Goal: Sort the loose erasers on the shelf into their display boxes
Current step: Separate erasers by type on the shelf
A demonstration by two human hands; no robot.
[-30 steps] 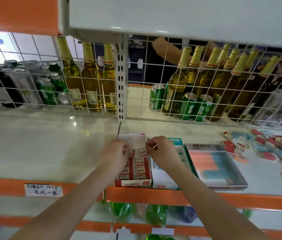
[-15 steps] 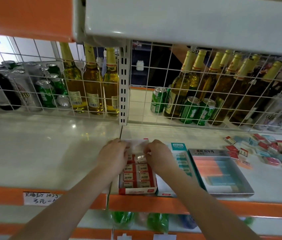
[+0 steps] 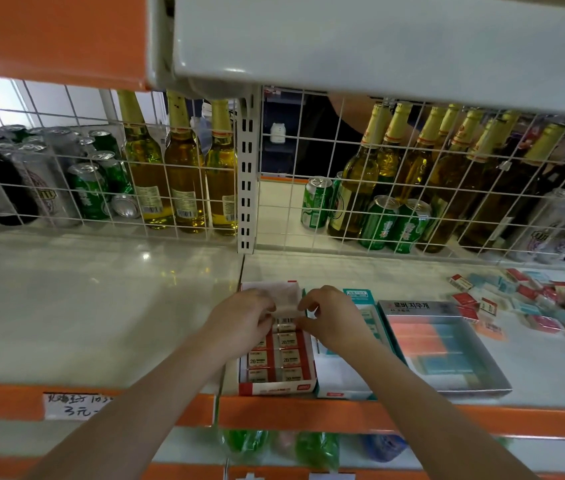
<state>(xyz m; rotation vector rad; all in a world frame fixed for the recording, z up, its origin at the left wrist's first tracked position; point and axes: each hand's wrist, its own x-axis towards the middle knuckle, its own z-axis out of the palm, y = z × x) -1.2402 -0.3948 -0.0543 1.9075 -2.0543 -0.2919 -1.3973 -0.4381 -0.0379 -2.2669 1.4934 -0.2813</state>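
A red-and-white display box (image 3: 275, 388) stands at the shelf's front edge, with rows of white 2B erasers (image 3: 286, 356) packed inside. My left hand (image 3: 239, 320) and my right hand (image 3: 334, 317) meet over its far end. Between them they pinch an eraser (image 3: 285, 321) with a barcode showing, at the back row of the box. A teal-and-white box (image 3: 343, 389) sits just right of it. Further right lies a grey tray-like box (image 3: 447, 344) with orange and blue erasers. A heap of loose red, blue and orange erasers (image 3: 530, 303) spreads over the shelf at the right.
A white wire grid (image 3: 184, 188) closes the back of the shelf, with beer bottles (image 3: 184, 174) and green cans (image 3: 381, 223) behind it. An upper shelf (image 3: 378, 46) hangs low overhead. The orange front lip (image 3: 308, 415) carries a handwritten price tag (image 3: 76, 405).
Both hands stayed over the far end of the red box, drawing closer together over it; the eraser between them now lies flat with its barcode up. The camera view shifted slightly.
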